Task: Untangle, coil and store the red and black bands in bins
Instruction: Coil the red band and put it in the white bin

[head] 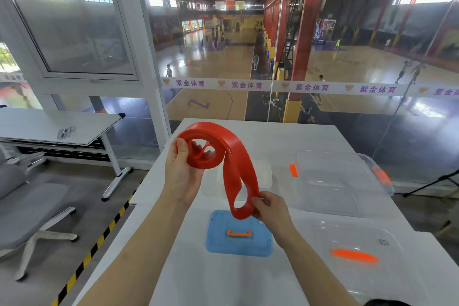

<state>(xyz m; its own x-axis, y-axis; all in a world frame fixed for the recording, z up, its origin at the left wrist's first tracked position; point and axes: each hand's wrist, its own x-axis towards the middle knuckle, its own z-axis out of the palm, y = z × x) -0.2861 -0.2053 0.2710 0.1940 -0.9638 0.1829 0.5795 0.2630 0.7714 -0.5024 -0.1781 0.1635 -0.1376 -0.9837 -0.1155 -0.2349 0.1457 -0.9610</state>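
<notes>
Above the white surface (310, 141), the red band (238, 156) is being held in the air by both hands. A partly wound coil at its upper end is being gripped by the left hand (182, 171), whose fingers (196, 148) are being curled through the inner turns while the thumb is being pressed against the outside. From that coil a loose loop is being let hang down and to the right, and its lower end is being pinched in the closed fingers (259, 200) of the right hand (270, 211).

Coiling is judged to be under way but not finished, since only part of the band's length is being kept in turns. No black band is being shown anywhere in view, so its state cannot be told.

Storage is judged not yet done for the red band. A small clear bin (263, 171) is being left open just behind the hanging loop, and a larger clear bin (347, 176) with orange latches is being left open to the right. A blue lid (238, 243) and a clear lid (360, 243) are being left lying on the surface nearer the person, apart from the bins.
</notes>
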